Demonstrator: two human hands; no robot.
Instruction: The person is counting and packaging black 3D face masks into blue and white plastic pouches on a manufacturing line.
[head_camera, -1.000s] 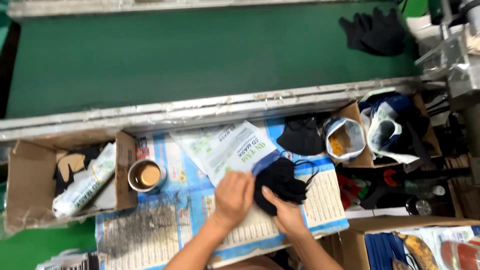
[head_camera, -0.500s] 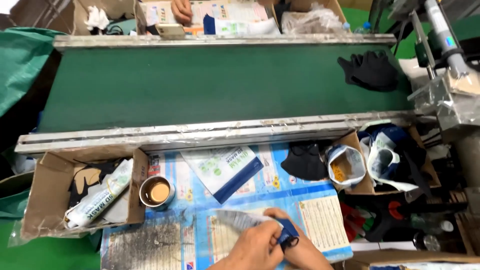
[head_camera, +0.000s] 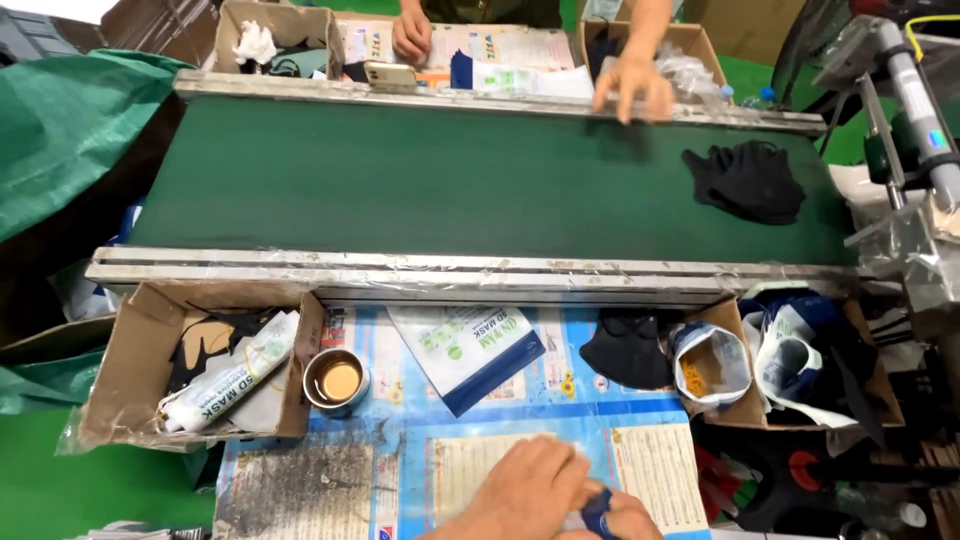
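Note:
My left hand and my right hand are pressed together at the bottom edge, over the blue printed sheet on the work table. Between them a small folded dark mask shows, gripped by both hands; most of it is hidden and blurred. A white-and-blue packet lies just beyond my hands. Another black mask lies to its right.
A green conveyor belt runs across, carrying a pile of black masks. A cardboard box with a white tube stands left, beside a round tin. A bag sits at right. A co-worker's hands reach from beyond.
The spread black mask has been gathered into a small fold between my hands. My hands have drawn back to the bottom edge, and the view has lifted to show the belt's far side.

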